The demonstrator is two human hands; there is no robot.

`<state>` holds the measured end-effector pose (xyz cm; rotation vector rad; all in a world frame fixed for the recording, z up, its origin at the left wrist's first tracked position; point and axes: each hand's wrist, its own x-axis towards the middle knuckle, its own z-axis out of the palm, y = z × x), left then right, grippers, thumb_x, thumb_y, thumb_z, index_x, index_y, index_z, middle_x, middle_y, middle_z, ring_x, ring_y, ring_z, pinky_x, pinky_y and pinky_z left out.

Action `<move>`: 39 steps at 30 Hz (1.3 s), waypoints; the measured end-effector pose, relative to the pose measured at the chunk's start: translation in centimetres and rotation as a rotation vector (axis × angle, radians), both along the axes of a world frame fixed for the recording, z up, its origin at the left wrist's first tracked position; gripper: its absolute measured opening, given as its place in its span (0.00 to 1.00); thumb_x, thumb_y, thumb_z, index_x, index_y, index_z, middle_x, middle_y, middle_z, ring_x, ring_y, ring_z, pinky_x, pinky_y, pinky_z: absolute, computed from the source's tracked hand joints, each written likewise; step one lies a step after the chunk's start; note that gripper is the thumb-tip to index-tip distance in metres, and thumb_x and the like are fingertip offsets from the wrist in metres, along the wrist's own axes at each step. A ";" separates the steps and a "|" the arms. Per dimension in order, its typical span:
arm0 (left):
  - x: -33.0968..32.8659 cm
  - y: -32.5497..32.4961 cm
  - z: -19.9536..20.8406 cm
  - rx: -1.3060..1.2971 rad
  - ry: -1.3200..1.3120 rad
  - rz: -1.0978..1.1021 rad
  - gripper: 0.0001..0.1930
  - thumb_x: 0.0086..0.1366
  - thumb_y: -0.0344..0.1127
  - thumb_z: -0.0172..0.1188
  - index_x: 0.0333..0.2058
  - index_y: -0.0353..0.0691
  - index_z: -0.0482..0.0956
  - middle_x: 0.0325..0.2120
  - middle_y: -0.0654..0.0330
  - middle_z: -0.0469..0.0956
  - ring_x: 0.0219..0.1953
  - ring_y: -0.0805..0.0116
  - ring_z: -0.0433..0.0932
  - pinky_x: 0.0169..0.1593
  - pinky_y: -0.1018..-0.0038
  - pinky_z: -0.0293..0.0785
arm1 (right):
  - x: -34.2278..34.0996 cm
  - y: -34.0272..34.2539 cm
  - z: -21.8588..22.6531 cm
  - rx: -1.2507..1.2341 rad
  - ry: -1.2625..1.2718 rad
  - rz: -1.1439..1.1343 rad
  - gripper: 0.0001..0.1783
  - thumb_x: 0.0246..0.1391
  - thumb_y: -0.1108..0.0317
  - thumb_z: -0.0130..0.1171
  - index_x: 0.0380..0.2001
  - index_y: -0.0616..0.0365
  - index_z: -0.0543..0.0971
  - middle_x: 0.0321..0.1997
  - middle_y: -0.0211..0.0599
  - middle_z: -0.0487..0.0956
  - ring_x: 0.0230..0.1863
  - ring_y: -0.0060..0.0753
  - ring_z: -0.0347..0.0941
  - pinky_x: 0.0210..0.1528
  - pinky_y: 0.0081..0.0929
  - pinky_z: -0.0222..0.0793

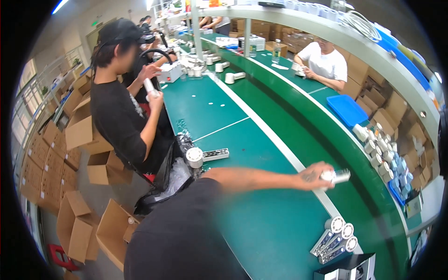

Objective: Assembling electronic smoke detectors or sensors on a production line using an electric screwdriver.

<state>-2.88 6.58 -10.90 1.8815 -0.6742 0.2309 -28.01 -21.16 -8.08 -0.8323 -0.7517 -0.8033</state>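
My left arm stretches in from the lower left, across the green table. At its end my left hand (311,176) is closed round a white handheld fan (328,177), held above the edge of the conveyor belt. The held fan is blurred, and my fingers cover part of it. Three handheld fans with round grilles and opened handles (335,246) lie side by side at the lower right. Another opened handheld fan (195,157) rests at the table's left edge, near a black plastic bag (161,189). My right hand is out of view.
A dark box (347,269) stands at the bottom right. The green belt (284,119) runs beyond the white rail; a blue tray (347,110) and many white parts (375,151) lie on its far side. Co-workers handle white parts at left (119,102) and far right (322,65). Cartons (77,228) stand left.
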 end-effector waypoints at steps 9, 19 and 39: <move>13.2 -6.6 -0.3 0.808 -0.320 0.521 0.40 0.62 0.52 0.71 0.67 0.37 0.70 0.69 0.39 0.62 0.72 0.35 0.59 0.74 0.39 0.50 | 0.9 -5.7 -2.4 0.020 -0.027 0.262 0.36 0.71 0.35 0.48 0.50 0.65 0.70 0.22 0.39 0.73 0.14 0.30 0.66 0.14 0.28 0.65; -8.4 -10.1 1.3 0.207 0.017 -0.765 0.39 0.80 0.55 0.44 0.73 0.27 0.51 0.75 0.38 0.51 0.78 0.41 0.49 0.80 0.56 0.44 | 10.2 -5.1 -8.8 0.181 -0.192 0.702 0.35 0.71 0.37 0.48 0.49 0.64 0.71 0.24 0.38 0.74 0.16 0.29 0.67 0.17 0.27 0.66; -12.4 2.7 3.1 0.252 0.115 -0.728 0.37 0.57 0.36 0.74 0.65 0.38 0.70 0.54 0.52 0.69 0.58 0.56 0.68 0.61 0.62 0.66 | 9.5 -11.7 -16.4 0.245 -0.178 1.373 0.32 0.73 0.39 0.48 0.48 0.63 0.75 0.28 0.35 0.76 0.20 0.28 0.69 0.22 0.26 0.68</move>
